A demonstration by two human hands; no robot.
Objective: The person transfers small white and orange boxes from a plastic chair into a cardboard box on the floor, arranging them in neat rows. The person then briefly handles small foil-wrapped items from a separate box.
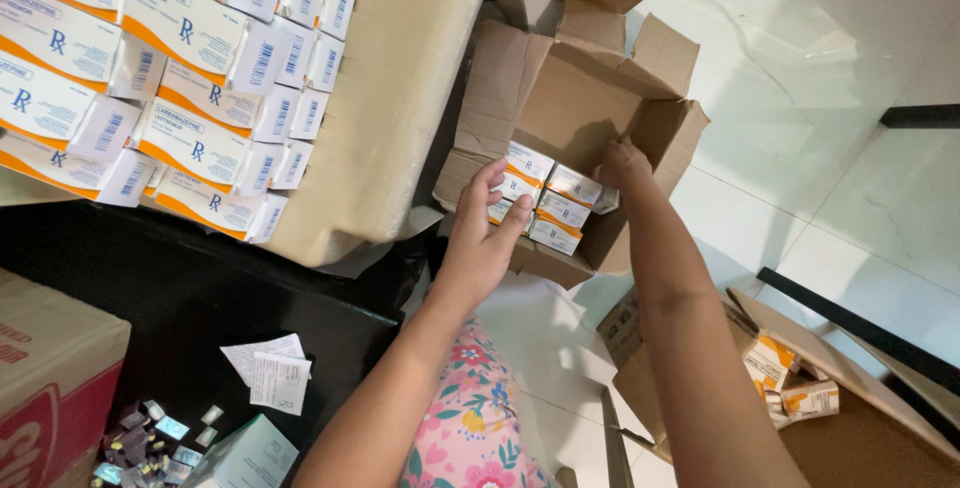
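A pale glossy tiled floor (840,128) reflected bright light; a black desk (200,298) stood beside a cream-covered surface (390,98).

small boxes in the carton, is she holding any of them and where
Both hands are on the cluster of small white and orange boxes inside the open carton: left hand on its near side, right hand on its far side. Whether they are lifted cannot be told.

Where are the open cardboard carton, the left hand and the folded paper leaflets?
open cardboard carton (585,98): head view, bare inner back wall.
left hand (480,248): head view, back of the hand.
folded paper leaflets (270,370): head view, middle of the white sheets.
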